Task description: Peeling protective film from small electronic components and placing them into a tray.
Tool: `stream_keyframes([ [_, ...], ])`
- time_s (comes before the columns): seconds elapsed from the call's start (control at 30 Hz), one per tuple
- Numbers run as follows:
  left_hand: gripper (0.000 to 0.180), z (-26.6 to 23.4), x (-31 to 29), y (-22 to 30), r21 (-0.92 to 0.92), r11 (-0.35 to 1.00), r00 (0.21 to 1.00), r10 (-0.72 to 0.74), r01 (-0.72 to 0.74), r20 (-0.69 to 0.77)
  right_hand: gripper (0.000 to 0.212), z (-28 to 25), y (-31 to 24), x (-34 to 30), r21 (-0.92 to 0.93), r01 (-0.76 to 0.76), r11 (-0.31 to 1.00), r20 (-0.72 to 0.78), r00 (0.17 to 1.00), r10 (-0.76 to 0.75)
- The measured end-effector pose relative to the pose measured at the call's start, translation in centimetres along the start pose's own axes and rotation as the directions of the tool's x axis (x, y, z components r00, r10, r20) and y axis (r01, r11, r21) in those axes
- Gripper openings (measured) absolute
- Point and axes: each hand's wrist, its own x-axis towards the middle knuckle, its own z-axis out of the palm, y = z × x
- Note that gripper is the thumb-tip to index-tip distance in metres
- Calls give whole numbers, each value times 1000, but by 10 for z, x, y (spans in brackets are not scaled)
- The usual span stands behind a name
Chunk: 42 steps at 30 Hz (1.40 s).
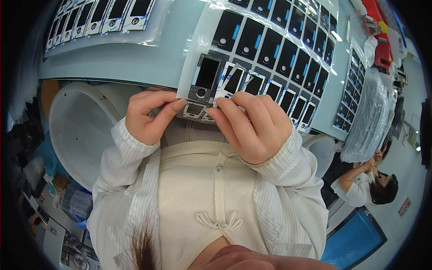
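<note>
A clear plastic sheet [185,83] carrying rows of flat black rectangular panels lies at the table's front edge. My left hand [150,116] pinches the sheet's near left corner between thumb and index finger. Just beside it lies a dark grey-framed panel [208,72] with a round hole at its lower end. My right hand [256,123] is closed, thumb and index finger together at the lower end of a white-bordered panel [233,81]; what they grip is too small to make out. More white-bordered panels [272,90] continue to the right, partly behind my right hand.
Another sheet of white-bordered panels [114,15] lies at the far left of the table [117,63]. A further panel sheet [351,92] and clear plastic bags [366,117] are at right. Below the table's left edge stands a white bin [81,126]. Another person [360,184] sits at right.
</note>
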Motion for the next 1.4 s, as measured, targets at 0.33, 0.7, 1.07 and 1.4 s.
stream_keyframes([
  [0.33,9,0,2,1,-7,1000,1000,-10,10,8,21,0,3,5,42,6,999,21,1000,-7],
  [0.7,9,4,-1,1,-46,998,999,-47,46,-18,9,-34,19,-13,219,-375,901,-428,793,434],
  [1.07,11,4,-2,-2,-37,999,999,-40,39,-36,23,-16,16,-25,-39,-11,999,-4,1000,11],
  [1.4,11,6,-4,-4,-37,997,997,-62,60,-43,17,-17,20,-24,31,-47,998,-6,999,47],
])
